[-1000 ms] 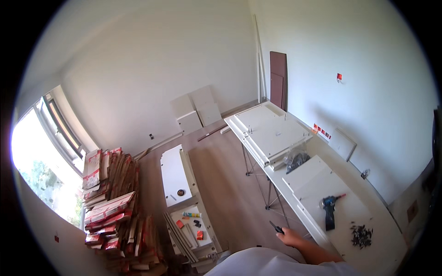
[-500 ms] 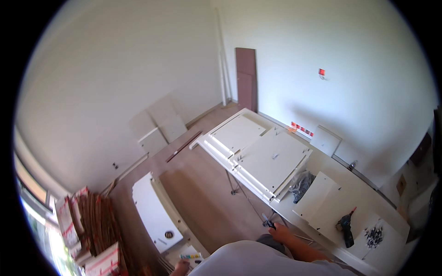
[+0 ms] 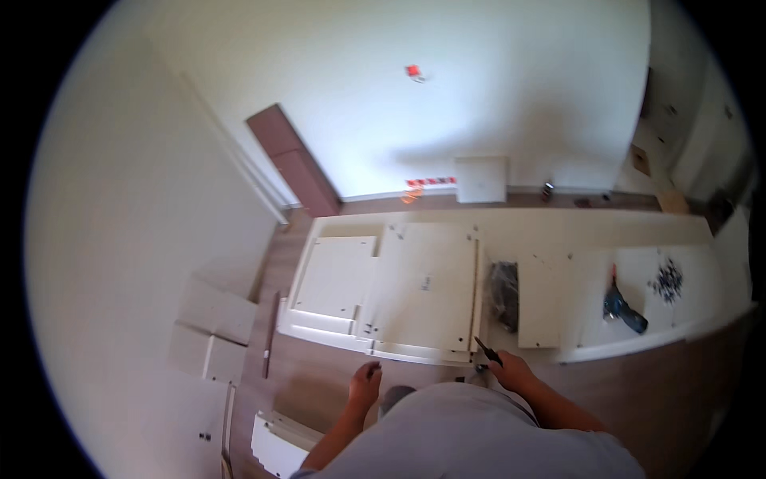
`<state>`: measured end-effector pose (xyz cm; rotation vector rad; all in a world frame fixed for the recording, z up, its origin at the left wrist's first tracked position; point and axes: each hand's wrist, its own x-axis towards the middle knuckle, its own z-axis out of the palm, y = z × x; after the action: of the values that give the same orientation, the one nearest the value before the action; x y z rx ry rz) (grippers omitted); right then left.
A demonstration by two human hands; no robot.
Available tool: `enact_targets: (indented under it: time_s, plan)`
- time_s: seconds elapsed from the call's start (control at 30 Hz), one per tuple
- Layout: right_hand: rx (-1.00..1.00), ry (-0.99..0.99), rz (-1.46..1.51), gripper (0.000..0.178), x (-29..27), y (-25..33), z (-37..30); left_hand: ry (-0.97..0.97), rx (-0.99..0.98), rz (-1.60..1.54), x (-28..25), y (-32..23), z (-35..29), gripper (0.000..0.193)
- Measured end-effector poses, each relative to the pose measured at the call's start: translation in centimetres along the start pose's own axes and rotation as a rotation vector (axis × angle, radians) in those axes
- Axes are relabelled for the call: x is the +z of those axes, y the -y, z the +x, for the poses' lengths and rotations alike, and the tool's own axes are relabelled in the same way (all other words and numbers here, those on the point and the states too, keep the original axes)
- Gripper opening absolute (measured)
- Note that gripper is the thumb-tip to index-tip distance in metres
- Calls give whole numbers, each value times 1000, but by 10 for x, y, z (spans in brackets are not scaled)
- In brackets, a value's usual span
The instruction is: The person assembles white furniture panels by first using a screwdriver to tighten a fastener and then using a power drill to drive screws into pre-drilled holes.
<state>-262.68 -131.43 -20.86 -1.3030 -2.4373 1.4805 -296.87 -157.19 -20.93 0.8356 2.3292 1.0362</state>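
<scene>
a slim dark tool (image 3: 488, 352) is being held in the right hand (image 3: 512, 371), its handle being wrapped by a closed grip; the tip is being pointed toward the near right corner of a large white panel (image 3: 423, 279); the left hand (image 3: 365, 385) is being held in front of the near edge of the bench (image 3: 523, 235); being small and blurred here, its grip cannot be judged for openness or contents; a smaller white panel (image 3: 335, 275) is being carried left of the large one; a clear plastic bag (image 3: 504, 295) is being flanked by the large panel and a narrow white panel (image 3: 540, 311); farther right, a power drill (image 3: 625, 310) and a heap of small dark pieces (image 3: 668, 282) are being carried too
</scene>
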Motion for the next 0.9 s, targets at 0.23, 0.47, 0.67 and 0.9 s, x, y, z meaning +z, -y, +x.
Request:
enact_targets:
  time_s: [0.23,0.47,0.67,0.9]
  plan:
    - [279,-191,176,40,50,34,-7,482,714,298,26,-102,161,40]
    - [560,-461,106,39,119,92,5,617,1010,685,80,-92,255,75]
    - [701,-641,83,37,137,115,10,652,1057,718,78,-89,260,78]
    - [784,-454,-23,37,125,128,13,667,1023,743,81,-85,259,80]
